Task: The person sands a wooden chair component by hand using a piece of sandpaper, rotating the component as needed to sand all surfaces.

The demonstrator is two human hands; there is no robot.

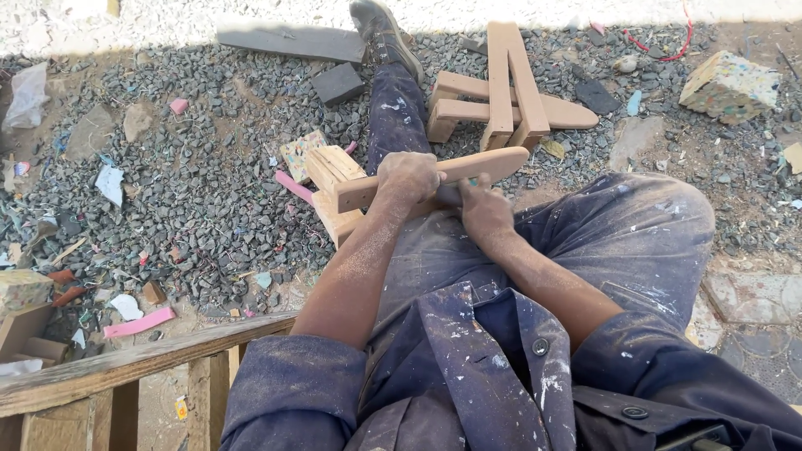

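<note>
The fingers of the left hand (407,177) are curled fully over the top edge of a flat wooden piece (468,169), closed in a firm grip with the knuckles facing up. The fingers of the right hand (484,209) are bent and pressed against the underside and near edge of the same piece; whether they hold a small tool or abrasive there cannot be told, though a small greenish spot shows at the fingertips.

The wooden piece is long, with one rounded end pointing to the right. It lies roughly level across the person's lap, above the left thigh, and its squared end rests against a small wooden assembly (334,188) of joined slats, which sits on the gravel (209,167) just beside the left leg.

Both forearms are dusted with fine powder. The person is seated, wears dark blue paint-spattered work clothes, and has the left leg stretched forward, ending in a dark shoe (384,33).

Beyond the hands, a second wooden frame (501,92) of crossed bars lies on the ground. A dark foam block (338,82) lies near the shoe. A multicoloured foam block (728,85) lies well apart at upper right. A rough wooden rail (125,363) crosses the lower left.
</note>
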